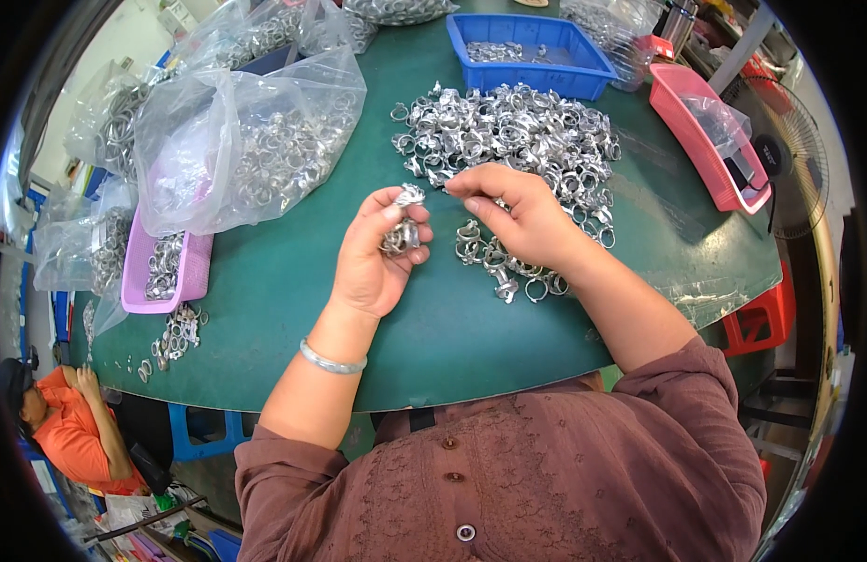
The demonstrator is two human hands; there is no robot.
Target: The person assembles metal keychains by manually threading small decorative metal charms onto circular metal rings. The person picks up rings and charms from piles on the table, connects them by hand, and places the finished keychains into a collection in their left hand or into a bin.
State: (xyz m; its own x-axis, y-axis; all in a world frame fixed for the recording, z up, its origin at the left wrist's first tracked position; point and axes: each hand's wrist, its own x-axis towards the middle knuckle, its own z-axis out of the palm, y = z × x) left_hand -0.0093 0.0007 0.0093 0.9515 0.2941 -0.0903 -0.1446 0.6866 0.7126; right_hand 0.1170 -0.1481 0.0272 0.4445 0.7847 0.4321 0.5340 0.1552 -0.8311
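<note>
Small silver metal ring-shaped clamps [402,225]: a cluster of them sits in the left hand [377,253], fingers curled closed around the bunch, thumb pressing the top pieces; hand held just above the green table top [293,290], palm turned up and inward. Silver bangle [332,360] on the left wrist.

Right hand [522,220]: thumb and forefinger pinched narrow at the fingertips, close to the left hand's bunch. Whether a single piece is between them cannot be told. Hand rests over the near edge of the large loose heap of the same silver metal clamps [508,131], which spreads across the table centre.

Behind the heap: blue rectangular plastic tray [583,75] with more metal pieces inside. To the right: pink plastic tray [696,131]. To the left: clear plastic bag full of metal pieces [246,150], partly over a lilac plastic tray [134,290] also holding pieces. A few loose clamps [176,332] lie near the table's left edge.

Another person in an orange shirt [64,431] is at lower left, below table level.
</note>
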